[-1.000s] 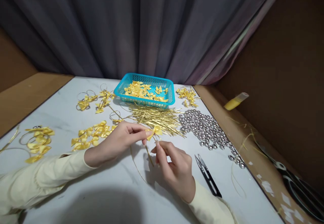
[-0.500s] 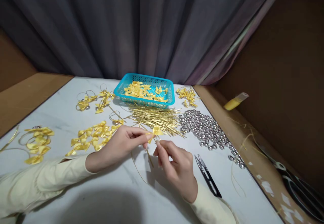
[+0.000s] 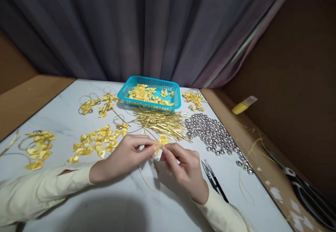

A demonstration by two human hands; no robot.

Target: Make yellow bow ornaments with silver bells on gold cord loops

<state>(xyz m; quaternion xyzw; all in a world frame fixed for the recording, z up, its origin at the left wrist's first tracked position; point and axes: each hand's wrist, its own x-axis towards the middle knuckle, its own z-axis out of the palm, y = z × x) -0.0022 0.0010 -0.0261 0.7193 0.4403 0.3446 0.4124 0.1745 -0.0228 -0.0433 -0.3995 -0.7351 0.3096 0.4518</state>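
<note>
Between my two hands, above the table's middle, is a yellow ribbon bow (image 3: 163,140). My left hand (image 3: 138,151) pinches its left side between thumb and forefinger. From the right, my right hand (image 3: 183,169) pinches close to the bow's centre, its fingertips almost meeting the left ones. A thin gold cord (image 3: 145,179) hangs below the fingers; its upper end is hidden by them. Just beyond the hands lies a heap of gold twist ties (image 3: 162,121). To the right of my right hand rest small black thread snips (image 3: 214,180).
A blue basket (image 3: 149,105) of yellow bows stands at the back. Silver bells or beads (image 3: 212,132) are spread at right. Loose bows (image 3: 97,141) and finished-looking bow loops (image 3: 39,149) lie left. Large scissors (image 3: 309,197) and a yellow tube (image 3: 244,105) sit beyond the right edge.
Both hands have shifted slightly, the right fingertips closing in on the bow's centre. The bow has turned a little and sits slightly lower.
</note>
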